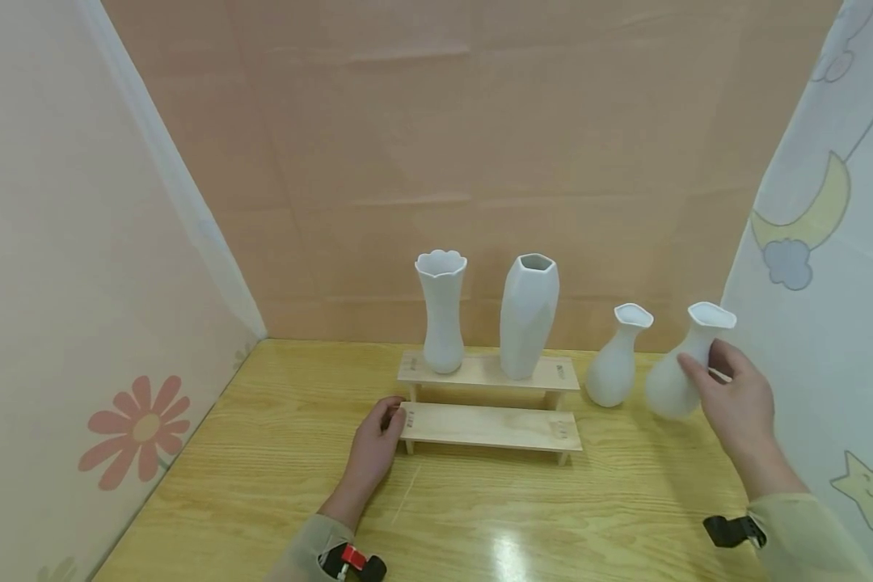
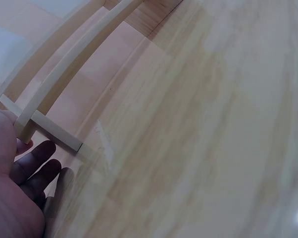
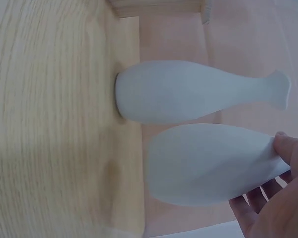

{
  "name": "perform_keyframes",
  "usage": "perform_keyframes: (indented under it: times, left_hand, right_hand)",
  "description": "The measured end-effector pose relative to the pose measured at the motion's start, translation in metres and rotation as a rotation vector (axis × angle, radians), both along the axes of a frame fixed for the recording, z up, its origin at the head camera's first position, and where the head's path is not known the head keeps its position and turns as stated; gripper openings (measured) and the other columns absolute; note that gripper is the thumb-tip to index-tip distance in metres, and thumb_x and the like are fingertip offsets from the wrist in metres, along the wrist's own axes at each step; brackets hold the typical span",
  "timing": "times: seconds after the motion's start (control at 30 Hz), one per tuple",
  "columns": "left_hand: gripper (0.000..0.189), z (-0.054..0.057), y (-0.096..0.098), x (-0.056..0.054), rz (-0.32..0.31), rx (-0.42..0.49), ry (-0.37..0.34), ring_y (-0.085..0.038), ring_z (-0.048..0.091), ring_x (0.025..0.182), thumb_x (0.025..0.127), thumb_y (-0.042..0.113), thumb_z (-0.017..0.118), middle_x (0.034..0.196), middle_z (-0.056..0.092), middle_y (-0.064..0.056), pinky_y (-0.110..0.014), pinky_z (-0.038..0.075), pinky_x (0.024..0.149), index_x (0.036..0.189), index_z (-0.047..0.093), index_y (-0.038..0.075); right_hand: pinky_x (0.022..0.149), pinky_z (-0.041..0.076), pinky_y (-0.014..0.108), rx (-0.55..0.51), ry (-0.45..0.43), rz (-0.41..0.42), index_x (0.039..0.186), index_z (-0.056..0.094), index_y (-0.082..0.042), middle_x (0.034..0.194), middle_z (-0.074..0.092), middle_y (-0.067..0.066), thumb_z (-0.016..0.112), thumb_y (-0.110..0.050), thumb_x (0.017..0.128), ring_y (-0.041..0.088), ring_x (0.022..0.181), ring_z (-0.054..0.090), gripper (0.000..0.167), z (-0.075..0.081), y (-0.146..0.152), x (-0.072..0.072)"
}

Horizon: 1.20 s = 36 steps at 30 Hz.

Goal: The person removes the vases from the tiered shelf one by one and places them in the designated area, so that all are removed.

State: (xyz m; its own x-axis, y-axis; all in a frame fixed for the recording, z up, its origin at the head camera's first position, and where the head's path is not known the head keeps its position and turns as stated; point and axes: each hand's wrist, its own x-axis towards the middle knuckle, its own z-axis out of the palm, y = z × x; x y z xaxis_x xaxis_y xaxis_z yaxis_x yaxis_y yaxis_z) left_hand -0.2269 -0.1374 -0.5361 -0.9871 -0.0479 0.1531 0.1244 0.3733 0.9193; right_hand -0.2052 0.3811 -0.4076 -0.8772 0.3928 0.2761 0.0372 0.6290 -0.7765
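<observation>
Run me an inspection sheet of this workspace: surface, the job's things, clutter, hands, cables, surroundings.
Surface: wood-grain table, with a bright reflection near the front.
Job's things: two-tier wooden stand; scalloped-rim vase and angular vase upright on its upper tier; narrow-necked vase on the table, right of it; a similar vase tilted and raised off the table.
Clutter: nothing seen.
Hands: left hand holds the lower tier's left end; right hand grips the raised vase.
Cables: nothing seen.
Surroundings: tan backdrop behind; flower-printed panel left; moon-and-star panel right.
</observation>
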Motion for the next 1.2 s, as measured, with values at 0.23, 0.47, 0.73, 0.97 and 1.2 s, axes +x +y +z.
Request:
perform_keyframes:
  times: [0.23, 0.47, 0.73, 0.97, 1.2]
  left_hand:
    - [0.032, 0.0, 0.0, 0.0, 0.0, -0.007, 0.006, -0.02, 0.066, 0.108, 0.116, 0.03, 0.061, 0.118, 0.074, -0.003, -0.045, 0.054, 0.095, 0.141, 0.071, 0.012]
    - [0.031, 0.001, 0.0, 0.0, 0.005, -0.004, 0.003, -0.02, 0.066, 0.11, 0.116, 0.031, 0.061, 0.119, 0.074, -0.003, -0.046, 0.054, 0.097, 0.14, 0.071, 0.013]
    - [0.033, 0.001, 0.001, 0.0, 0.003, -0.008, 0.006, -0.021, 0.067, 0.111, 0.116, 0.03, 0.061, 0.12, 0.074, -0.004, -0.045, 0.055, 0.096, 0.141, 0.071, 0.012]
    - [0.034, 0.0, 0.0, 0.0, -0.007, -0.01, 0.008, -0.02, 0.066, 0.109, 0.117, 0.032, 0.06, 0.119, 0.074, -0.003, -0.044, 0.055, 0.094, 0.142, 0.07, 0.012]
    - [0.035, 0.0, -0.002, 0.001, -0.029, -0.01, 0.022, -0.018, 0.065, 0.104, 0.117, 0.032, 0.06, 0.116, 0.074, -0.002, -0.037, 0.055, 0.089, 0.141, 0.069, 0.009]
  right_hand:
    - [0.113, 0.051, 0.033, -0.042, -0.037, -0.02, 0.164, 0.049, -0.002, 0.157, 0.056, 0.029, 0.067, -0.046, 0.11, 0.029, 0.137, 0.058, 0.071, -0.017, 0.004, -0.017]
    - [0.095, 0.047, 0.009, -0.027, 0.003, 0.014, 0.158, 0.054, 0.001, 0.152, 0.06, 0.027, 0.067, -0.04, 0.111, 0.016, 0.129, 0.06, 0.064, -0.03, 0.003, -0.027]
    - [0.119, 0.046, 0.042, -0.042, -0.007, 0.065, 0.165, 0.045, 0.001, 0.158, 0.053, 0.031, 0.062, -0.041, 0.114, 0.047, 0.146, 0.05, 0.068, -0.037, 0.001, -0.033]
    - [0.119, 0.04, 0.063, -0.051, -0.018, 0.102, 0.168, 0.038, 0.002, 0.16, 0.048, 0.035, 0.058, -0.04, 0.116, 0.056, 0.149, 0.043, 0.07, -0.035, 0.002, -0.033]
    - [0.117, 0.036, 0.071, -0.028, -0.044, 0.135, 0.169, 0.032, 0.005, 0.165, 0.041, 0.037, 0.055, -0.04, 0.117, 0.06, 0.15, 0.039, 0.072, -0.033, 0.004, -0.033]
